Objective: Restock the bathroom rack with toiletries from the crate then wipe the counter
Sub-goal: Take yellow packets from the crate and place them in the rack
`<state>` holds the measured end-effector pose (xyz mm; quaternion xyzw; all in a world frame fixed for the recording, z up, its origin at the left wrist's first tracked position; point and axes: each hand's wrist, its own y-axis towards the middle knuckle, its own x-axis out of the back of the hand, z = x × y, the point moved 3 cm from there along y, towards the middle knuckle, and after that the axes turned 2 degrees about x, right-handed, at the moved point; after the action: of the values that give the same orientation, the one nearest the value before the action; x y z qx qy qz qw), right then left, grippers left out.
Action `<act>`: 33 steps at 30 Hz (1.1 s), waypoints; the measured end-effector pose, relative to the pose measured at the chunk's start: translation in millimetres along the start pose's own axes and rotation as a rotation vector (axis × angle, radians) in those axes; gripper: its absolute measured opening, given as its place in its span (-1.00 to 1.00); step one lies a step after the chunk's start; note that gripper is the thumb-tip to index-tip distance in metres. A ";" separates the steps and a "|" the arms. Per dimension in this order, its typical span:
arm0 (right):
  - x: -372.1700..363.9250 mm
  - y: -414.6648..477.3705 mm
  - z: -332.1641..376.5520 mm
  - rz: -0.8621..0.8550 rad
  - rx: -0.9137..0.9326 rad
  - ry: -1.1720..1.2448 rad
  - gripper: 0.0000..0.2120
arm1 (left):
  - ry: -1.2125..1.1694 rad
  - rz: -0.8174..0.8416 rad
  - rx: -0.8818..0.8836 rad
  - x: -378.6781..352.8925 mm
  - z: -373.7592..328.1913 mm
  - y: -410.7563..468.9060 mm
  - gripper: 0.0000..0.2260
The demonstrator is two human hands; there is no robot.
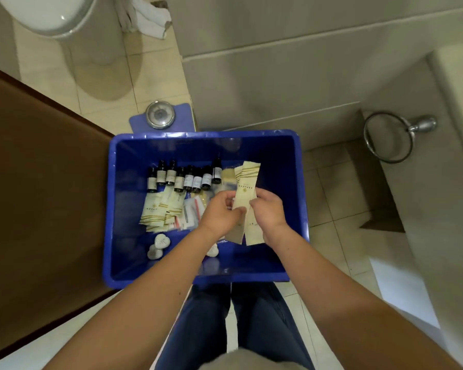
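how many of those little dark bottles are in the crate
8 dark bottles, side by side in one row across the blue crate floor, just beyond the loose cream packets. More could be hidden under those.

The print on the long cream paper sachets (247,177) was too small to read, and their overlap kept their number unclear. The left hand (219,212) and right hand (269,209) covered their middles. Labels on the small dark bottles (183,177) were illegible. The left forearm (171,276) hid part of a white heart-shaped soap (213,251) and of the blue plastic crate (112,209) floor. The top edge cut off the white ceramic toilet (51,14). The crate's rim hid the near end of the blue bathroom scale (159,116).
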<state>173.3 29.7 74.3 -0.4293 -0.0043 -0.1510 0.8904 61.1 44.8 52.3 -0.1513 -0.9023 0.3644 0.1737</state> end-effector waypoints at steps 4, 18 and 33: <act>6.4 -32.5 19.9 -0.036 0.101 -0.074 -0.60 | 0.007 -0.016 -0.033 13.6 -25.9 -29.3 -0.82; 60.4 -113.3 42.4 -0.229 0.267 0.020 -0.68 | 0.132 0.033 -0.173 10.2 -94.5 -101.3 -0.82; 228.0 -230.2 -42.9 -0.534 0.348 0.254 -0.51 | 0.386 0.382 -0.307 -149.1 -129.3 -204.0 -0.67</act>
<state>322.8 -198.5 254.1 -0.2324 -0.0315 -0.4279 0.8729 219.4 -77.0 254.1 -0.4089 -0.8525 0.2142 0.2454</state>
